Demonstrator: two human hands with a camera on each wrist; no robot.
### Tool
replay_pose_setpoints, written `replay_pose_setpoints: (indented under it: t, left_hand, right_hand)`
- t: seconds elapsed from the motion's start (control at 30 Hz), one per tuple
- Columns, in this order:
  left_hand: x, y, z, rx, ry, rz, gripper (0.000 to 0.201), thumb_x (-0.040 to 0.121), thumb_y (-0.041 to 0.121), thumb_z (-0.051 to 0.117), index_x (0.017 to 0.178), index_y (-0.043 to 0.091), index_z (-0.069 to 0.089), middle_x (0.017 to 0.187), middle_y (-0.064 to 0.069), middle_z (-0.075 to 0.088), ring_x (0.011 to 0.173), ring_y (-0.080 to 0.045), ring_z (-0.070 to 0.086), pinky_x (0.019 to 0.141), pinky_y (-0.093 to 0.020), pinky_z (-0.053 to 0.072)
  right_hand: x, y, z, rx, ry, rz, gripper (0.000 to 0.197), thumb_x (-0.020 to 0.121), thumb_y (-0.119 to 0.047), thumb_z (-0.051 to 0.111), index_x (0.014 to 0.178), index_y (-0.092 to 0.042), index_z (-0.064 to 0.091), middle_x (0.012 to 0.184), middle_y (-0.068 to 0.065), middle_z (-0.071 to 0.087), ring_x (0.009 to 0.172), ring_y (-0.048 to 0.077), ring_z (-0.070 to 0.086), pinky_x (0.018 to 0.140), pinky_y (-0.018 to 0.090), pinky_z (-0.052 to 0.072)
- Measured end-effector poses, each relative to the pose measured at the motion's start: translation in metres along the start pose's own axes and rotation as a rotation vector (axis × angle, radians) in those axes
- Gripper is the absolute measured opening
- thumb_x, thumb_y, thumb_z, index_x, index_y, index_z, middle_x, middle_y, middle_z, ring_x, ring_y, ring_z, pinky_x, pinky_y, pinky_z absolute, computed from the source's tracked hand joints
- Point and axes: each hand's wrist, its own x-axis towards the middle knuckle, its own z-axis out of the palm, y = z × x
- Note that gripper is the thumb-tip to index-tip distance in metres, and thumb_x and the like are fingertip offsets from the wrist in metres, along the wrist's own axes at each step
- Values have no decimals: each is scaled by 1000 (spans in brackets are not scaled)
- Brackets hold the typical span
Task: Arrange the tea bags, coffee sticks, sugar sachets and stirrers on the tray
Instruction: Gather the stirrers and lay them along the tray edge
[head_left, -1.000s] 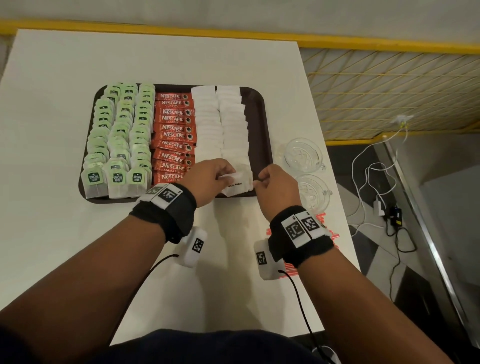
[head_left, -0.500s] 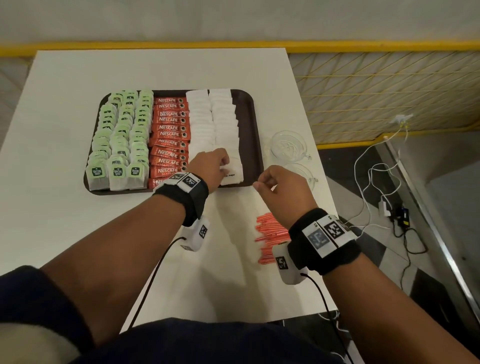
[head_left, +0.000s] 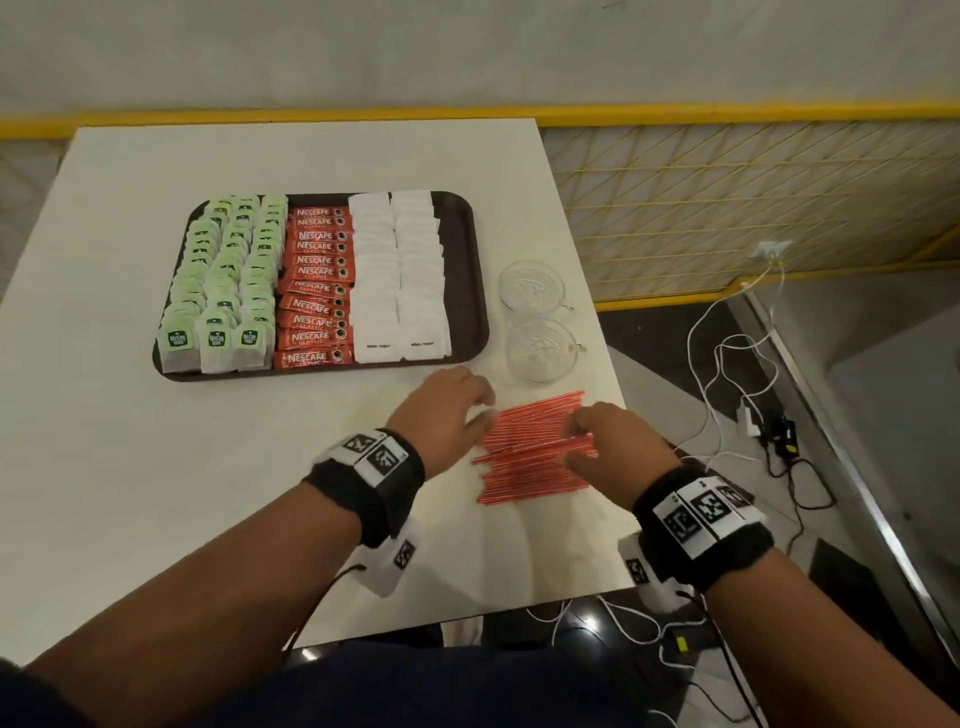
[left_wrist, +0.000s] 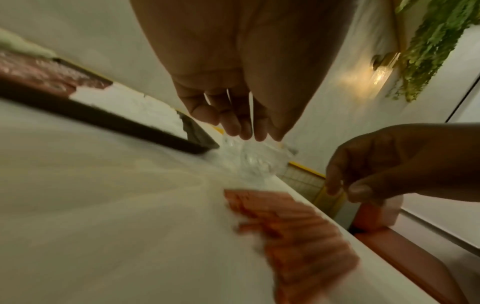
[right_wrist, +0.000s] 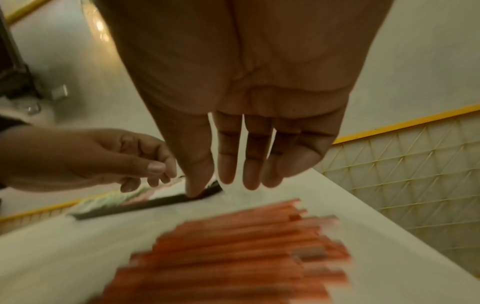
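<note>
A dark brown tray on the white table holds three rows of green tea bags, a column of red coffee sticks and two columns of white sugar sachets. A pile of red stirrers lies on the table in front of the tray's right corner. My left hand hovers over the pile's left end with loosely bent fingers and holds nothing. My right hand hangs over the pile's right part, fingers relaxed, apart from the stirrers.
Two clear glass cups stand on the table right of the tray, just beyond the stirrers. The table's right edge runs close to the pile. Cables and a charger lie on the floor beyond it. A yellow mesh railing is behind.
Both hands left the sugar sachets at the tray's front edge and moved back and right to the stirrer pile. The last sachet now lies in its column.
</note>
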Motion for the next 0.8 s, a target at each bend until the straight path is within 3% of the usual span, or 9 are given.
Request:
replay_pose_setpoints:
  t: [0.07,0.17,0.27,0.37,0.6,0.8]
  left_hand:
    - [-4,8,16,34,-114,4,23,94,44,56,108,25,60,104,7,55,100,-14,49,87,-33,43]
    - [-4,16,33,107,-202,57,37,87,53,61,111,25,56,104,6,50,101,-18,47,82,-33,41]
    - [-4,21,44,233,-253,103,58,80,58,67,123,22,51,122,1,51,109,-21,46,88,-40,46]
    - [-6,23,51,335,-255,118,66,77,59,70,127,21,48,130,0,49,114,-23,45,90,-41,48]
    - [-15,28,58,386,-243,86,49,88,35,65,131,17,48,132,-4,49,121,-26,45,92,-41,47]
    - [-19,30,65,404,-246,80,32,92,24,56,122,15,54,124,-5,52,116,-28,47,87,-42,48]
  right_hand:
    - [-3,8,11,-89,-12,-5,40,81,-36,73,118,-28,59,116,-6,57,106,16,53,94,30,43]
    - [-5,11,25,-205,23,-57,51,78,-39,73,124,-29,53,125,-5,55,111,22,49,97,37,43]
    - [-8,11,36,-278,45,-88,59,79,-40,72,132,-29,48,133,-5,50,119,23,45,99,40,42]
    - [-10,12,44,-311,28,-96,60,81,-40,71,135,-29,46,134,-5,50,123,23,43,101,41,40]
    - [-11,13,53,-314,48,-80,42,87,-36,65,126,-25,53,128,-3,53,119,24,44,100,41,38]
    - [-12,13,59,-324,54,-100,34,91,-32,62,123,-24,55,123,-1,52,118,23,43,101,41,37]
